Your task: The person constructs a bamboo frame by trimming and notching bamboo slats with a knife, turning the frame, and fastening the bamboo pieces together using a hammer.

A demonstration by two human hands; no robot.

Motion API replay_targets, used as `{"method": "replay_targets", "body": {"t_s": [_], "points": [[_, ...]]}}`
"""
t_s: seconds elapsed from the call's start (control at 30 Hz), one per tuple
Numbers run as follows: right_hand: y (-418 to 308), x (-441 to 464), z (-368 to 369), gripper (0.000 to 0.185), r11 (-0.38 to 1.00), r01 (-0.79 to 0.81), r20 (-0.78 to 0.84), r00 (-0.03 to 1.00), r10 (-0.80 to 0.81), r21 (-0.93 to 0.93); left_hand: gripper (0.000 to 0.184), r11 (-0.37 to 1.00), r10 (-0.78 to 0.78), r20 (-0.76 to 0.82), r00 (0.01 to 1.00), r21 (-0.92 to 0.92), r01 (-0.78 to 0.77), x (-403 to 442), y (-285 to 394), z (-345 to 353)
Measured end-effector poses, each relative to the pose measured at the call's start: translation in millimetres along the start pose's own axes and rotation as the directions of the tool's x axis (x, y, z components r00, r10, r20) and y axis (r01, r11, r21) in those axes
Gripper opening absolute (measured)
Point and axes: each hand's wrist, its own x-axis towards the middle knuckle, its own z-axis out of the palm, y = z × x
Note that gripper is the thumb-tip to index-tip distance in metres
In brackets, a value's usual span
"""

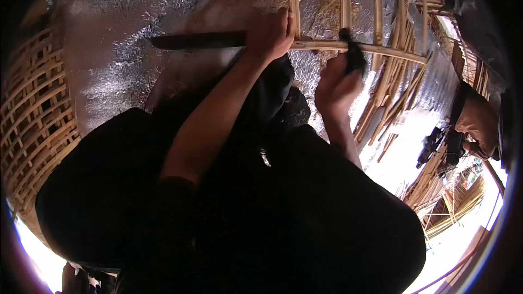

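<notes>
My left hand (pixel 268 37) is closed at the corner of a bamboo frame, around the end of a long dark blade (pixel 201 40) that points left; its fingertips press on the frame's end. In my right hand (pixel 339 86) is a dark hammer (pixel 354 54), its head just above the crosswise bamboo strip (pixel 392 53). That strip runs to the right from my left hand. Upright bamboo strips (pixel 345 0) meet it from above. Whether the hammer touches the strip I cannot tell.
Shiny silvery sheeting (pixel 117 76) covers the ground. A woven bamboo lattice (pixel 38 109) stands at the left. Loose bamboo strips (pixel 389 95) lie to the right. Another person's bare foot (pixel 475 122) is at the far right, near dark objects (pixel 444 149).
</notes>
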Motion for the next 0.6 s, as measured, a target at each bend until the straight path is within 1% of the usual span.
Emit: {"method": "replay_targets", "body": {"t_s": [0.03,0.07,0.1,0.13,0.17,0.2,0.23,0.27,0.3,0.33,0.37,0.4,0.43,0.47,0.5,0.53,0.57,0.6], "points": [[13.1,-2.7,25.0,0.022,0.999,-0.038,0.169,0.985,0.04,-0.016,0.027,0.997,-0.024,-0.004,1.0,-0.074,0.024,-0.8,-7.0,-0.4],[32.1,1.7,38.1,0.023,0.982,0.163,0.018,0.987,-0.162,-0.097,0.029,0.987,-0.037,-0.009,0.999,-0.157,0.035,5.4,-9.5,3.1],[51.0,4.8,51.2,0.024,0.918,0.317,-0.135,0.925,-0.354,-0.238,0.03,0.972,-0.052,-0.055,0.997,-0.233,0.038,23.8,-16.7,9.5],[43.8,5.7,29.2,0.028,0.859,0.355,-0.147,0.89,-0.431,-0.368,0.032,0.992,0.115,-0.072,0.991,0.058,-0.111,11.2,-14.7,5.6],[33.6,7.8,9.1,0.031,0.789,0.386,-0.131,0.857,-0.499,-0.477,0.032,0.999,0.024,-0.033,0.999,0.042,-0.023,7.5,-10.6,4.2],[26.5,9.6,-16.6,0.031,0.984,0.159,-0.173,0.97,-0.171,-0.08,0.037,0.999,-0.01,-0.006,1.0,-0.036,0.01,8.8,-8.0,5.6],[19.6,12.3,-42.1,0.03,0.935,-0.104,-0.194,0.965,0.178,0.338,0.042,0.992,-0.027,0.031,0.999,-0.119,0.03,4.9,-3.9,2.0],[33.7,22.6,-57.2,0.028,0.948,-0.222,-0.207,0.94,0.27,0.227,0.042,0.995,-0.024,0.045,0.999,-0.098,0.029,14.8,-5.5,-1.0],[55.9,31.1,-60.4,0.031,0.967,-0.157,-0.376,0.899,0.223,0.198,0.041,0.997,-0.017,0.065,0.998,-0.078,0.022,17.9,-3.5,-4.0],[86.3,32.0,-64.4,0.04,0.956,-0.294,-0.287,0.916,0.279,-0.009,0.042,0.998,-0.003,0.085,0.996,-0.056,0.008,16.8,-1.8,-5.8],[120.1,36.7,-55.1,0.039,0.981,-0.187,-0.404,0.903,0.148,-0.058,0.044,0.994,-0.021,0.106,0.994,-0.104,0.032,16.4,0.1,-8.1],[152.0,44.6,-49.4,0.039,0.955,-0.297,-0.381,0.885,0.266,-0.023,0.046,0.987,-0.04,0.13,0.991,-0.151,0.06,15.5,2.2,-10.6],[213.6,54.7,-24.5,0.043,0.987,-0.159,-0.48,0.866,0.136,-0.007,0.048,0.976,-0.059,0.156,0.986,-0.196,0.089,14.8,3.8,-11.6],[236.4,69.6,-24.9,0.045,0.989,-0.108,-0.389,0.911,0.14,0.102,0.05,0.974,-0.038,0.141,0.989,-0.216,0.068,13.7,3.0,-9.6],[238.1,76.2,-27.6,0.047,0.974,-0.065,-0.298,0.946,0.129,0.216,0.052,0.971,-0.017,0.125,0.992,-0.234,0.046,12.1,-0.1,-5.0],[237.1,79.4,-26.6,0.047,0.946,-0.218,-0.191,0.945,0.266,0.239,0.054,0.968,0.004,0.103,0.995,-0.25,0.022,13.1,-4.0,-1.1],[235.0,85.4,-25.8,0.047,0.898,-0.366,-0.081,0.915,0.395,0.245,0.056,0.973,0.001,0.11,0.994,-0.228,0.024,15.2,-6.8,2.4],[227.1,88.9,-27.1,0.047,0.83,-0.506,0.033,0.857,0.514,0.234,0.058,0.978,-0.004,0.119,0.993,-0.206,0.029,15.1,-9.1,5.9]]}}
